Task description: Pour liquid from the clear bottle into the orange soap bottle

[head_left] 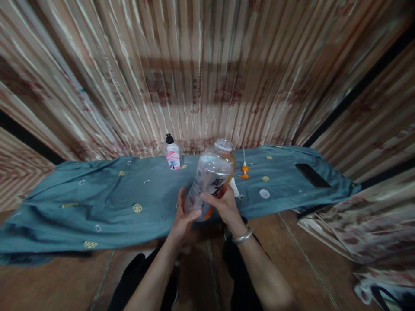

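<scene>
A large clear plastic bottle (212, 168) with dark print and an uncapped mouth is held tilted over the front part of the cloth-covered table. My left hand (184, 216) grips its lower left side, and my right hand (223, 202), with a silver bangle at the wrist, is closed round its right side. Something orange shows behind or through the bottle. An orange pump head with a white tube (244, 170) lies on the cloth to the right. Farther back on the left stands a small clear bottle (173, 156) with a pink label and black cap.
The table wears a teal patterned cloth (155, 190). A black phone (312, 175) lies at the right, with a whitish disc (264, 193) nearer the middle. Striped curtains (194, 77) hang behind, and dark poles slant at both sides.
</scene>
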A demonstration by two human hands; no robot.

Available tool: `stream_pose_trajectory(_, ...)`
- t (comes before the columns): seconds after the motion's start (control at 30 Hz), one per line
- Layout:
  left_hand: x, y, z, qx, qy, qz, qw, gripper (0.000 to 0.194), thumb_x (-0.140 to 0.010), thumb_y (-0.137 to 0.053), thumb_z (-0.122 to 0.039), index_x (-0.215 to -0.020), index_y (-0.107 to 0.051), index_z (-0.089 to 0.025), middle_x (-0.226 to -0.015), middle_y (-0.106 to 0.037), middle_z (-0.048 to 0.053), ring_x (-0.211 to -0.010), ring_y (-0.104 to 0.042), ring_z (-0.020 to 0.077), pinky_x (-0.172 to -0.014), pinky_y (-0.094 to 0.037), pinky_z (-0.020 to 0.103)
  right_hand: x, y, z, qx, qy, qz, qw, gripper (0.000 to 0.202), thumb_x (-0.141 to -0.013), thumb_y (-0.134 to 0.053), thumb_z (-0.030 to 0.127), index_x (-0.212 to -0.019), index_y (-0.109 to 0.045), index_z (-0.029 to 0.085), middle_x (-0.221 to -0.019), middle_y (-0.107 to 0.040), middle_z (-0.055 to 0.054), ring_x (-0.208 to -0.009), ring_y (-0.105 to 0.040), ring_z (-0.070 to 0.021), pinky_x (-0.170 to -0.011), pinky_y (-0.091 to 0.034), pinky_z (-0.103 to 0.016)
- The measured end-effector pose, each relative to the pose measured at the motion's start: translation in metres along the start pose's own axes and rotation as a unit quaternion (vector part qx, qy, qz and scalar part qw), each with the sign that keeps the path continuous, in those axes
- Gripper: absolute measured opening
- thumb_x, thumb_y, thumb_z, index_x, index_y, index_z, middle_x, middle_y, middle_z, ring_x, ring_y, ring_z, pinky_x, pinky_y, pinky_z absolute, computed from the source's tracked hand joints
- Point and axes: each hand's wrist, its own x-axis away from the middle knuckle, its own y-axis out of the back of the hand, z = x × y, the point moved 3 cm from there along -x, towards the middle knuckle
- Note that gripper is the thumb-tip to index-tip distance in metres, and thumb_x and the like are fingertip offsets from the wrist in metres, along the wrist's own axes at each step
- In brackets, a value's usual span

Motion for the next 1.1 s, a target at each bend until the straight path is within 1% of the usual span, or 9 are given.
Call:
stream_pose_trajectory(0.13, 0.002, -0.009, 0.001, 0.059, 0.064, 0.013, 0.996, 0.071, -0.069, -0.093, -0.055, -0.130, -0.073, -0.023, -0.124, -0.081, 0.015, -0.123, -0.074, 0.0406, -0.099, -0.062, 0.057, 0.001, -0.007, 0.004, 0.010, 0.016, -0.021, 1.000, 0.058, -0.064, -0.094, 0.052, -0.108, -0.068, 0.025, -0.103, -0.086, -0.005, -0.094, -0.083, -0.0280, -0.087, -0.070, -0.042)
stream_pose_trajectory(0.33, 0.002, -0.017, -0.009, 0.123, 0.094, -0.039, 0.987, 0.041, -0.085, -0.078, -0.055, -0.102, -0.077, -0.019, -0.093, -0.083, 0.010, -0.076, -0.078, 0.0253, -0.063, -0.065, 0.036, 0.005, -0.018, -0.001, 0.093, 0.057, 0.028, 0.994, 0.060, -0.078, -0.086, 0.059, -0.122, -0.066, 0.023, -0.121, -0.083, -0.010, -0.111, -0.080, -0.0297, -0.100, -0.066, -0.044)
stream_pose_trajectory(0.43, 0.002, -0.017, -0.021, 0.136, 0.098, -0.061, 0.984, 0.038, -0.091, -0.071, -0.052, -0.100, -0.077, -0.016, -0.089, -0.083, 0.012, -0.072, -0.078, 0.0260, -0.053, -0.060, 0.032, 0.007, -0.001, 0.004, 0.202, 0.124, 0.016, 0.971, 0.071, -0.085, -0.080, 0.060, -0.141, -0.061, 0.022, -0.144, -0.074, -0.016, -0.135, -0.069, -0.0337, -0.119, -0.055, -0.052)
stream_pose_trajectory(0.53, 0.002, -0.012, -0.033, 0.139, 0.092, -0.079, 0.983, 0.039, -0.091, -0.068, -0.052, -0.105, -0.076, -0.016, -0.091, -0.083, 0.014, -0.076, -0.081, 0.0304, -0.050, -0.057, 0.032, 0.003, 0.037, 0.008, 0.288, 0.178, -0.098, 0.936, 0.072, -0.094, -0.070, 0.060, -0.151, -0.055, 0.020, -0.156, -0.065, -0.019, -0.145, -0.062, -0.0340, -0.125, -0.048, -0.056)
stream_pose_trajectory(0.63, 0.001, -0.006, -0.041, 0.138, 0.079, -0.095, 0.983, 0.040, -0.089, -0.070, -0.053, -0.109, -0.075, -0.018, -0.090, -0.083, 0.013, -0.076, -0.081, 0.0314, -0.050, -0.057, 0.031, -0.006, 0.076, 0.002, 0.341, 0.166, -0.182, 0.907, 0.080, -0.091, -0.070, 0.066, -0.153, -0.053, 0.018, -0.153, -0.065, -0.022, -0.141, -0.064, -0.0367, -0.123, -0.048, -0.061)
stream_pose_trajectory(0.73, -0.002, -0.001, -0.043, 0.138, 0.065, -0.106, 0.983, 0.040, -0.088, -0.069, -0.053, -0.110, -0.075, -0.020, -0.089, -0.082, 0.012, -0.074, -0.081, 0.0314, -0.048, -0.054, 0.031, -0.019, 0.100, -0.013, 0.352, 0.128, -0.186, 0.908, 0.097, -0.081, -0.077, 0.072, -0.153, -0.051, 0.013, -0.151, -0.065, -0.027, -0.137, -0.067, -0.0400, -0.121, -0.049, -0.062)
stream_pose_trajectory(0.9, -0.006, 0.002, -0.044, 0.139, 0.042, -0.116, 0.983, 0.041, -0.086, -0.070, -0.050, -0.113, -0.075, -0.019, -0.086, -0.081, 0.011, -0.073, -0.079, 0.0315, -0.047, -0.054, 0.031, -0.042, 0.098, -0.039, 0.327, 0.079, -0.115, 0.935, 0.123, -0.066, -0.092, 0.066, -0.164, -0.037, 0.015, -0.160, -0.060, -0.026, -0.147, -0.061, -0.0394, -0.121, -0.050, -0.058)
stream_pose_trajectory(1.0, -0.009, 0.002, -0.045, 0.138, 0.035, -0.123, 0.982, 0.039, -0.086, -0.070, -0.048, -0.111, -0.075, -0.018, -0.086, -0.081, 0.011, -0.070, -0.079, 0.0315, -0.046, -0.054, 0.032, -0.062, 0.088, -0.046, 0.307, 0.037, -0.081, 0.948, 0.108, -0.065, -0.095, 0.055, -0.154, -0.049, 0.018, -0.142, -0.074, -0.020, -0.129, -0.074, -0.0364, -0.108, -0.060, -0.052)
stream_pose_trajectory(1.1, -0.012, 0.001, -0.047, 0.137, 0.033, -0.128, 0.982, 0.037, -0.086, -0.069, -0.047, -0.108, -0.075, -0.017, -0.086, -0.081, 0.012, -0.069, -0.079, 0.0315, -0.044, -0.053, 0.032, -0.081, 0.082, -0.046, 0.351, 0.007, -0.063, 0.934, 0.074, -0.062, -0.097, 0.047, -0.123, -0.067, 0.018, -0.116, -0.084, -0.016, -0.107, -0.081, -0.0350, -0.096, -0.064, -0.048)
